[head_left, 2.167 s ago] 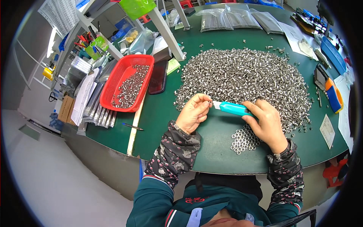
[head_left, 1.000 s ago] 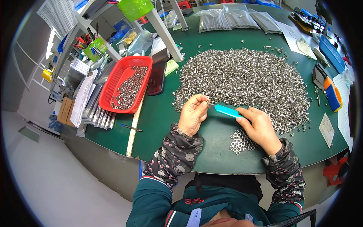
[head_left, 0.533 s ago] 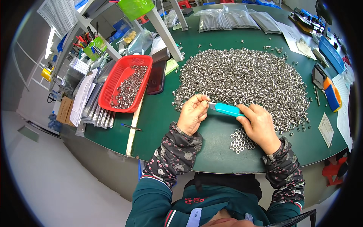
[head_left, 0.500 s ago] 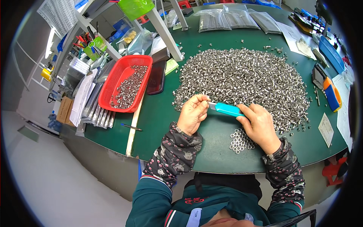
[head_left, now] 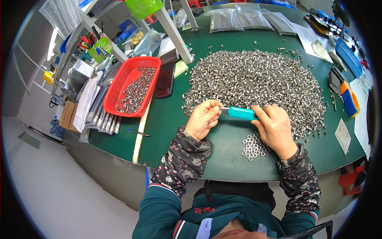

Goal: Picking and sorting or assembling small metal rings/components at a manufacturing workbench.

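Observation:
My right hand (head_left: 275,129) is closed around the end of a teal utility knife (head_left: 242,114), which lies almost level and points left. Its short metal blade meets the fingertips of my left hand (head_left: 203,118). That hand is pinched on something small at the blade's tip, mostly hidden by the fingers. Behind both hands spreads a large heap of small metal rings (head_left: 254,79). Just below my right hand, a small group of rings (head_left: 253,148) lies flat in a single layer on the green table (head_left: 223,159).
Left of the heap stands a red plastic basket (head_left: 110,99) holding more small metal parts. A dark phone-like slab (head_left: 164,81) and a pen (head_left: 138,132) lie near it. Bagged parts (head_left: 225,20) line the back. An orange-and-blue tool (head_left: 350,100) lies at right.
The knife has turned slightly, its handle end now a little lower relative to the blade's line. My right hand has shifted slightly to the right. My left fingers keep their pinch.

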The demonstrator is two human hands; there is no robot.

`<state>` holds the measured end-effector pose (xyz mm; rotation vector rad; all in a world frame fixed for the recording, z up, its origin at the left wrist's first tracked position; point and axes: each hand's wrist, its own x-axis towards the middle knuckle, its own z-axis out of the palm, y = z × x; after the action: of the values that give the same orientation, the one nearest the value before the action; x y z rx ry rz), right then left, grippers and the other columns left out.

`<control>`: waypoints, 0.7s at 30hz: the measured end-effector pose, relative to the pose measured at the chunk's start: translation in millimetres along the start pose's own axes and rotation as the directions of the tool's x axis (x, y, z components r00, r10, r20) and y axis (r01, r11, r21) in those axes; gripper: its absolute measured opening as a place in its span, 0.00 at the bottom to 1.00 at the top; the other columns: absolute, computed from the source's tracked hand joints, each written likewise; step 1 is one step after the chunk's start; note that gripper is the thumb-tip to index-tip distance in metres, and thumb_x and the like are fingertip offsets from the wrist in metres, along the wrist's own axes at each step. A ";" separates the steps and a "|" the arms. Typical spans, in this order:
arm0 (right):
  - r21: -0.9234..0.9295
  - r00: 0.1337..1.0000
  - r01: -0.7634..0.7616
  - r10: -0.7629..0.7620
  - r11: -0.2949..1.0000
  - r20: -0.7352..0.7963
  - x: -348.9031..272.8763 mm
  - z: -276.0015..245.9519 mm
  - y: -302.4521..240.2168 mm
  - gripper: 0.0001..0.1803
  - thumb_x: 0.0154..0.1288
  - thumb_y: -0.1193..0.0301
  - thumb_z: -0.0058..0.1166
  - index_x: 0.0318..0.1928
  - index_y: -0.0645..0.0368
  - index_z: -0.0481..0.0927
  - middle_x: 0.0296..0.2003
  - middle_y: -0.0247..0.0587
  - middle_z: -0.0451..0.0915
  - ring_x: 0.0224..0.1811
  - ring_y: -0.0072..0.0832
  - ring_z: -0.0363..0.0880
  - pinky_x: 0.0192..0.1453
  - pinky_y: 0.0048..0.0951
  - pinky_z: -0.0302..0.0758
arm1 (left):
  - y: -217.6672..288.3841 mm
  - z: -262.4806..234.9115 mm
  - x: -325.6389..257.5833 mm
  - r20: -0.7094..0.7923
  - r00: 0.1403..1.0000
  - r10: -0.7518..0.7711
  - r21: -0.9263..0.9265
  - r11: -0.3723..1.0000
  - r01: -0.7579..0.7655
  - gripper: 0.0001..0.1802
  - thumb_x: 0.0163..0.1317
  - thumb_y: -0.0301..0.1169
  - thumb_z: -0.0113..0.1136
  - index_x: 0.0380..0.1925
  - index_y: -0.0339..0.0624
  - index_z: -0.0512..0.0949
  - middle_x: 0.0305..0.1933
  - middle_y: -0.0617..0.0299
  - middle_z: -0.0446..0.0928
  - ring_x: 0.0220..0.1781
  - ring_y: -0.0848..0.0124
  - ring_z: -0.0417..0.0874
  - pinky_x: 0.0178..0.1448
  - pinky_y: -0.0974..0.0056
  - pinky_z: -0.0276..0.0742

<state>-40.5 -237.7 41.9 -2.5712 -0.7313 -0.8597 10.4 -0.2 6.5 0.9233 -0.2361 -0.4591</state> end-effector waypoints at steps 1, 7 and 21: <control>0.000 1.000 0.001 -0.001 1.000 0.000 0.4 -0.5 0.1 0.19 0.47 0.68 0.62 0.43 0.55 0.75 0.24 0.36 0.67 0.28 0.32 0.69 0.31 0.34 0.66 | 0.4 0.3 -0.3 0.003 1.000 -0.010 -0.004 1.000 0.010 0.09 0.65 0.28 0.52 0.42 0.37 0.71 0.29 0.65 0.72 0.17 0.86 0.56 0.18 0.80 0.50; 0.019 1.000 0.003 -0.003 1.000 -0.023 2.1 -3.1 1.3 0.21 0.47 0.68 0.62 0.44 0.56 0.75 0.25 0.36 0.68 0.29 0.32 0.69 0.31 0.33 0.65 | -0.8 4.5 -0.1 -0.052 0.998 -0.023 -0.053 0.998 0.020 0.08 0.66 0.30 0.50 0.41 0.38 0.72 0.30 0.66 0.70 0.18 0.86 0.56 0.18 0.80 0.50; 0.030 0.985 0.057 -0.061 0.998 0.159 4.9 -21.5 4.6 0.15 0.44 0.68 0.64 0.35 0.54 0.76 0.24 0.35 0.69 0.30 0.32 0.71 0.33 0.33 0.66 | 0.3 -1.7 1.6 -0.075 0.997 -0.011 -0.045 0.999 0.008 0.11 0.69 0.35 0.46 0.36 0.40 0.73 0.30 0.65 0.68 0.19 0.84 0.57 0.18 0.80 0.50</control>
<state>-44.4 -249.4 60.7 -2.6295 -0.8628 -0.6624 12.5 0.4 5.8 0.8963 -0.1527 -0.4358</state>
